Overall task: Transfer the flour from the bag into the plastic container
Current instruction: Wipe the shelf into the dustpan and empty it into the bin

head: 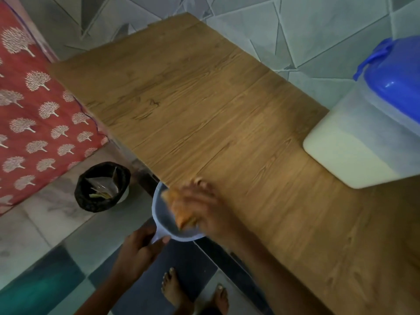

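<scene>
A clear plastic container with a blue lid stands at the right of the wooden counter, partly filled with white flour. My left hand grips the handle of a pale plastic scoop, held just below the counter's front edge. My right hand is blurred at that edge and holds an orange cloth over the scoop's mouth. No flour bag is in view.
A black-lined waste bin with crumpled packaging inside stands on the tiled floor at the left. A red patterned cloth covers the far left. My bare feet are on a dark mat below the counter.
</scene>
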`<action>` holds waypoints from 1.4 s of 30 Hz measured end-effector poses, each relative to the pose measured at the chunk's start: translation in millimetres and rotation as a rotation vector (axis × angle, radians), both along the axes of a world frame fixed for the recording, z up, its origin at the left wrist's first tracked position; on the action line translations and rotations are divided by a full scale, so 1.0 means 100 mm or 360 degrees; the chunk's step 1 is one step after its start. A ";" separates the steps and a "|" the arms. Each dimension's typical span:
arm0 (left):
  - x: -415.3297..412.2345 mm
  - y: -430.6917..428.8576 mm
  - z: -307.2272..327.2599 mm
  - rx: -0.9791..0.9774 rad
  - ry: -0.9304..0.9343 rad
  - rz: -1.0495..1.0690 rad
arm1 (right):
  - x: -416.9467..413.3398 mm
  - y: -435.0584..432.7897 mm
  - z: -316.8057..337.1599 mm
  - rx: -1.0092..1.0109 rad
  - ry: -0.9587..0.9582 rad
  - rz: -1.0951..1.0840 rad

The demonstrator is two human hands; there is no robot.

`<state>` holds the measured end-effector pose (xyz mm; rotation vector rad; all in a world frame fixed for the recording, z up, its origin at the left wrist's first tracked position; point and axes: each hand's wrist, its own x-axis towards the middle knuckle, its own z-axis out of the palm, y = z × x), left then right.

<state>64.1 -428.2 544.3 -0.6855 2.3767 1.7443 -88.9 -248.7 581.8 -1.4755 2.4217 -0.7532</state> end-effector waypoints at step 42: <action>0.75 1.58 0.28 -0.0023 -0.0189 -0.0039 | 0.03 2.32 -0.05 -0.0002 0.0041 -0.1432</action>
